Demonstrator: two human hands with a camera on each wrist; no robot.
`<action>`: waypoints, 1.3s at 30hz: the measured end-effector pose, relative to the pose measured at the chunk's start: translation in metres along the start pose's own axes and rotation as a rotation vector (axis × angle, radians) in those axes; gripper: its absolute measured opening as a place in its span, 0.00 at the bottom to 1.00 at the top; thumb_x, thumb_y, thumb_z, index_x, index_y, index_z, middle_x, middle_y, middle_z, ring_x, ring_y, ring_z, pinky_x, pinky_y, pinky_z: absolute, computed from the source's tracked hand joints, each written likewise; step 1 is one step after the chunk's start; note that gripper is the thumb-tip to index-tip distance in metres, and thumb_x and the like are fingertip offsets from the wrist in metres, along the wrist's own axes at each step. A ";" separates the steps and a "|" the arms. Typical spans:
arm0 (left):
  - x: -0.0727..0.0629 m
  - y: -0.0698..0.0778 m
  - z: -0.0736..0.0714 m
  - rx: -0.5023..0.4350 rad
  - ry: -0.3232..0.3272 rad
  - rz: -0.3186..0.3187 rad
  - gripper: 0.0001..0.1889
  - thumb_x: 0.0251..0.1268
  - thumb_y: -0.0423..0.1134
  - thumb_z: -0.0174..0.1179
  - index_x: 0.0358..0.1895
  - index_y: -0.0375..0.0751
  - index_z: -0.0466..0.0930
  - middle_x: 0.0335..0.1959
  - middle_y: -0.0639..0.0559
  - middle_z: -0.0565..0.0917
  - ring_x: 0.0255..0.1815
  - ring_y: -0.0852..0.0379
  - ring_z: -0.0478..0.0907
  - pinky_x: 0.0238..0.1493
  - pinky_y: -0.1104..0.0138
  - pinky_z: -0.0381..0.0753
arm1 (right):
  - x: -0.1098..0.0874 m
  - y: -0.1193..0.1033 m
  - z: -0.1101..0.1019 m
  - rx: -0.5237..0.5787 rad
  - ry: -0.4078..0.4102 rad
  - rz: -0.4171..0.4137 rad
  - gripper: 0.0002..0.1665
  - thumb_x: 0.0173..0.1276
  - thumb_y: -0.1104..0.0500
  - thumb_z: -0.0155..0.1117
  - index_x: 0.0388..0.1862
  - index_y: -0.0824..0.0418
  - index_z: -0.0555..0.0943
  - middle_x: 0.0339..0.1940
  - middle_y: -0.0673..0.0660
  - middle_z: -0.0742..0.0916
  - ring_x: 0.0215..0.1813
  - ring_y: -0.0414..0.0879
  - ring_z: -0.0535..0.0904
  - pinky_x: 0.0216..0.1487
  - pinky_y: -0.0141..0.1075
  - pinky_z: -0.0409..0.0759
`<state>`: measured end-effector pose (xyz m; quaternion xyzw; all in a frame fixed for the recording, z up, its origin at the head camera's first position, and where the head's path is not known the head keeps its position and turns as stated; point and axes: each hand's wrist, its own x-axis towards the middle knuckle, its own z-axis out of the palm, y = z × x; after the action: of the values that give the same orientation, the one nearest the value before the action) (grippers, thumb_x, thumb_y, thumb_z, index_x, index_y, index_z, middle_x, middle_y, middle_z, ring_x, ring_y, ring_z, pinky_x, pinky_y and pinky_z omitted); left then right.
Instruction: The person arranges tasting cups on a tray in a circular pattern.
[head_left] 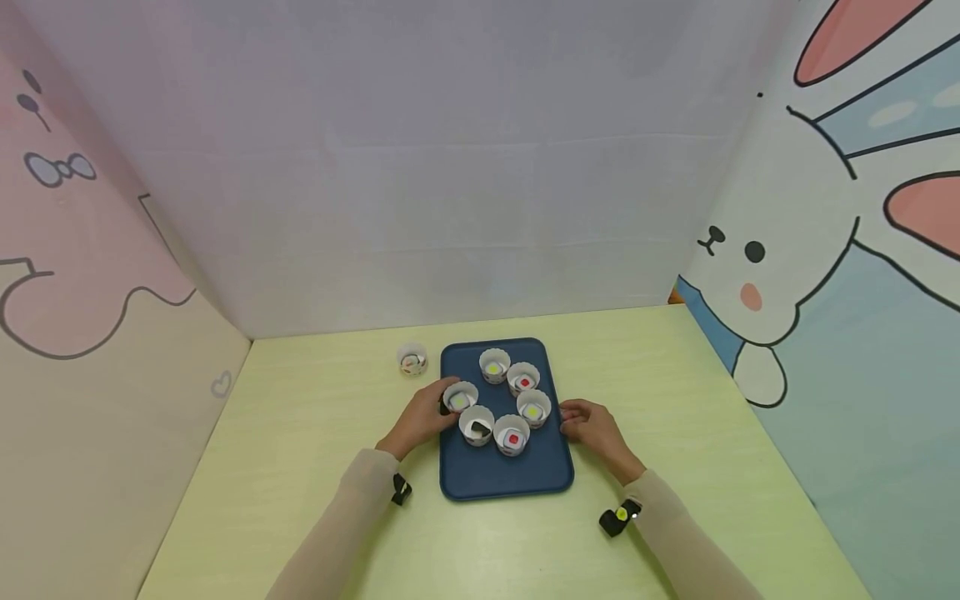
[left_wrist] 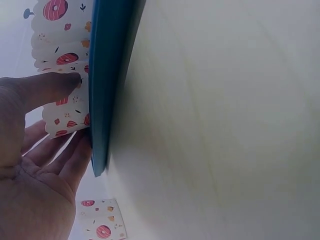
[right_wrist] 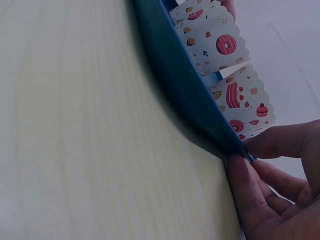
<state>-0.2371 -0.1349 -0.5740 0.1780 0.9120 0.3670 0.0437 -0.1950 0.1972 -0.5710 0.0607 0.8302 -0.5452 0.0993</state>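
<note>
A dark blue tray (head_left: 506, 483) lies on the table with several white paper baking cups on it, arranged roughly in a ring. Small items sit inside them: yellow-and-white and red-and-white pieces, and a dark one in the front-left cup (head_left: 477, 437). My left hand (head_left: 422, 419) holds the leftmost cup (head_left: 461, 390) between thumb and fingers at the tray's left edge; the left wrist view shows the thumb (left_wrist: 55, 89) on its printed side. At the right edge, my right hand (head_left: 597, 429) pinches the tray rim, the fingers (right_wrist: 242, 182) meeting it beside a donut-and-cake-printed cup (right_wrist: 245, 102).
Another paper cup (head_left: 412, 360) with something in it stands on the pale yellow-green table (head_left: 315, 392), left of the tray. A white cloth wall (head_left: 450, 208) rises behind, with cartoon-printed panels on both sides. Each wrist carries a small black device (head_left: 619, 518).
</note>
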 end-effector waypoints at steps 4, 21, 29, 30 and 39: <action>-0.001 0.000 0.000 -0.009 0.010 0.011 0.32 0.57 0.36 0.70 0.66 0.41 0.72 0.64 0.43 0.78 0.66 0.45 0.75 0.65 0.51 0.73 | 0.000 0.000 0.000 -0.001 0.001 -0.002 0.25 0.56 0.71 0.66 0.56 0.71 0.79 0.43 0.66 0.86 0.35 0.41 0.81 0.36 0.34 0.83; -0.008 -0.001 -0.002 -0.047 -0.002 0.010 0.33 0.57 0.35 0.70 0.67 0.40 0.70 0.64 0.43 0.77 0.64 0.45 0.76 0.63 0.52 0.75 | 0.001 0.001 0.001 -0.021 0.007 -0.001 0.25 0.57 0.70 0.66 0.56 0.70 0.80 0.44 0.65 0.86 0.38 0.43 0.83 0.38 0.34 0.82; -0.009 -0.003 -0.003 -0.056 -0.039 -0.005 0.34 0.59 0.38 0.69 0.70 0.42 0.68 0.66 0.44 0.76 0.63 0.44 0.77 0.63 0.52 0.76 | 0.002 0.002 0.001 -0.013 0.003 -0.004 0.25 0.57 0.71 0.66 0.56 0.70 0.80 0.43 0.65 0.86 0.36 0.41 0.82 0.36 0.33 0.83; -0.009 -0.004 -0.003 -0.058 -0.040 -0.005 0.35 0.59 0.38 0.69 0.70 0.41 0.68 0.66 0.44 0.76 0.63 0.44 0.77 0.63 0.52 0.76 | 0.002 0.002 0.001 -0.014 0.001 -0.008 0.25 0.57 0.71 0.66 0.56 0.71 0.79 0.43 0.65 0.86 0.35 0.40 0.82 0.36 0.33 0.83; -0.010 -0.005 -0.002 -0.053 -0.033 0.000 0.34 0.60 0.36 0.68 0.70 0.38 0.66 0.63 0.41 0.78 0.61 0.43 0.79 0.61 0.52 0.77 | 0.001 0.002 0.002 -0.023 0.007 -0.017 0.25 0.56 0.70 0.66 0.55 0.70 0.80 0.43 0.65 0.86 0.35 0.40 0.82 0.35 0.31 0.81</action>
<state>-0.2301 -0.1433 -0.5764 0.1829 0.9011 0.3880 0.0635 -0.1955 0.1966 -0.5739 0.0543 0.8372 -0.5363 0.0925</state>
